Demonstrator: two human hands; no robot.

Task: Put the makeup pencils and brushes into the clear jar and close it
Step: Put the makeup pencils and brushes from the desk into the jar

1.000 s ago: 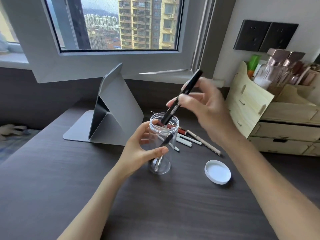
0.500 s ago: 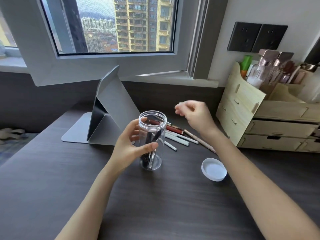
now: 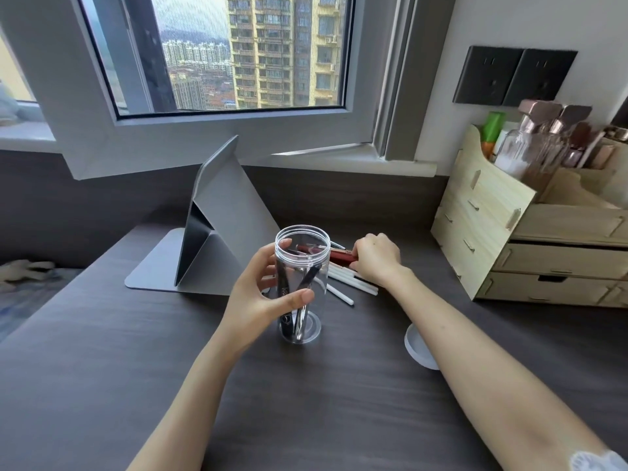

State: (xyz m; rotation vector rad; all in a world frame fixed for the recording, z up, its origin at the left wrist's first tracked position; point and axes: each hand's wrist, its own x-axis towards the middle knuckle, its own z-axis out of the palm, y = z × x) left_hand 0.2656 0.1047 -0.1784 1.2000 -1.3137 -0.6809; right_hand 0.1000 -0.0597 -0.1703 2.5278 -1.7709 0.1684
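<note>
The clear jar [image 3: 303, 263] stands upright and uncapped on the dark desk [image 3: 102, 351], with two black pencils leaning inside it. My left hand [image 3: 261, 294] is wrapped around the jar's side. Behind and right of the jar lies a small pile of pencils: a dark red pencil [image 3: 339, 257] and white pencils [image 3: 353, 283]. My right hand [image 3: 375, 258] rests on that pile, fingers closed around the dark red pencil's end. The white lid [image 3: 418, 348] lies on the desk at the right, partly hidden by my right forearm.
A folded grey tablet stand [image 3: 217, 232] sits behind and left of the jar. A wooden drawer organiser [image 3: 503, 239] holding bottles stands at the right against the wall. An open window sash [image 3: 204, 144] juts over the desk's back.
The black pencil held over the jar's mouth a second ago now sits inside it. My right hand has dropped from above the jar onto the pencil pile. My left hand stays on the jar.
</note>
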